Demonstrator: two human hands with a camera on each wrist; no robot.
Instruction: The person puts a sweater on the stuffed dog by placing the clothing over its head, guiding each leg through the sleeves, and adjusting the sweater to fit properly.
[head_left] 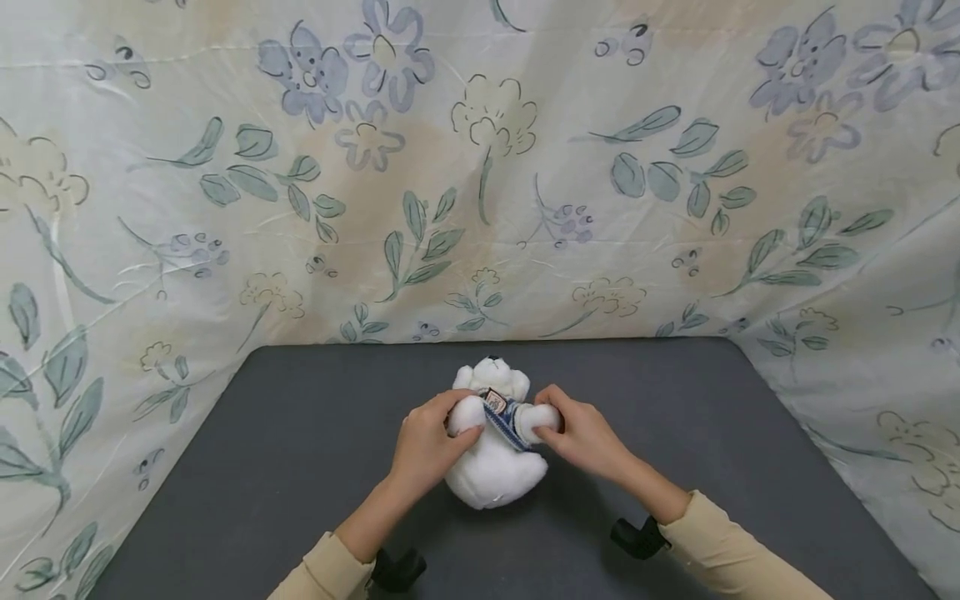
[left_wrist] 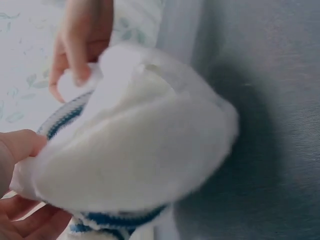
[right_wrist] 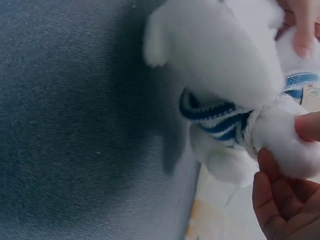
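A white stuffed animal (head_left: 487, 481) in a blue-and-white striped knit top (right_wrist: 225, 121) is held over the dark table, its head toward the far edge and its face tipped up. My left hand (head_left: 431, 442) pinches one of its front paws between thumb and fingers. On the other side, my right hand (head_left: 588, 433) grips the other front paw (right_wrist: 280, 135) the same way. A small label (head_left: 496, 401) shows on the chest. In the left wrist view the rounded white underside (left_wrist: 135, 150) fills the middle, hiding most of the top.
The dark grey tabletop (head_left: 300, 467) spreads around the toy on all sides. Behind it and along both sides hangs a pale curtain (head_left: 525, 250) printed with flowers and leaves. Black straps (head_left: 639, 538) sit at both wrists, below beige sleeves.
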